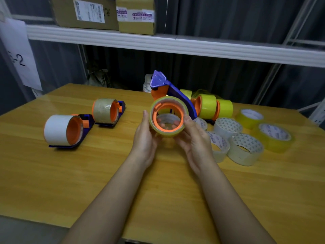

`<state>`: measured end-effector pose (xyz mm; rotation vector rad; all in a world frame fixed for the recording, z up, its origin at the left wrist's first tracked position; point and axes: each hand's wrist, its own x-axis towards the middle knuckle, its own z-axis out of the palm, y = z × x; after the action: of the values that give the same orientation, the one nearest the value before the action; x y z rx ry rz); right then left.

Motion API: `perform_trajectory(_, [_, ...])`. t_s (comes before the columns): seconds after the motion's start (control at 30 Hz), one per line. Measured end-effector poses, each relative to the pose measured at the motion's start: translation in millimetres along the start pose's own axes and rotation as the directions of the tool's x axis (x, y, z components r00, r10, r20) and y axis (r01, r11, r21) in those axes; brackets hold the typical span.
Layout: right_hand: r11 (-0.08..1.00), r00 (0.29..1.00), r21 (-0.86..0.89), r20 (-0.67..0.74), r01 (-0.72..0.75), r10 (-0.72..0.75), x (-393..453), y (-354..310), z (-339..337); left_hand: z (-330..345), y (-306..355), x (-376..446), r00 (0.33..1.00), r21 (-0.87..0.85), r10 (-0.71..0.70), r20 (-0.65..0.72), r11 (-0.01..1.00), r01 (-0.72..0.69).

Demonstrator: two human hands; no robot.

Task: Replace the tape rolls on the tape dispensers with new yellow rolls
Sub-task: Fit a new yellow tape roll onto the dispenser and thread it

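both grips (143, 138) (193, 136) clasp the yellow roll (168, 133) between them.

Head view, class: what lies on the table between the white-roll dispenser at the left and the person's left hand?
Only bare wooden table separates the white-roll dispenser from the left hand, as the head view shows.

Two dispensers (86, 124) are lying on the bench (52, 173) at the left; loose rolls (246, 138) are sitting at the right, behind them two loaded dispensers (213, 107).
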<state>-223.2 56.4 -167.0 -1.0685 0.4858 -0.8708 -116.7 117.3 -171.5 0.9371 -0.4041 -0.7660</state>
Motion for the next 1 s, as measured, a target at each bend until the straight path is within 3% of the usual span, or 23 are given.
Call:
perform_trajectory(0.07, [1.000, 1.000, 0.018, -0.010, -0.006, 0.006, 2, -2, -3, -3, 3, -1, 1.000, 0.040, -0.015, 0.011, 0.999, 0.015])
perform_trajectory(0.23, [0.997, 1.000, 0.077, -0.019, -0.011, 0.012, 4, -7, -8, -9, 12, -3, 0.981, 0.057, -0.061, 0.185, 0.997, 0.052])
perform_trajectory(0.63, [0.998, 0.997, -0.056, -0.076, -0.025, 0.021, 9, -3, -16, -13, 11, -3, 0.996, 0.103, 0.016, 0.090, 0.994, -0.025])
perform_trajectory(1.0, [1.000, 1.000, 0.006, 0.003, 0.000, 0.000, 9, -1, -14, -11, 13, -6, 0.978, 0.156, 0.127, 0.168, 0.976, -0.153])
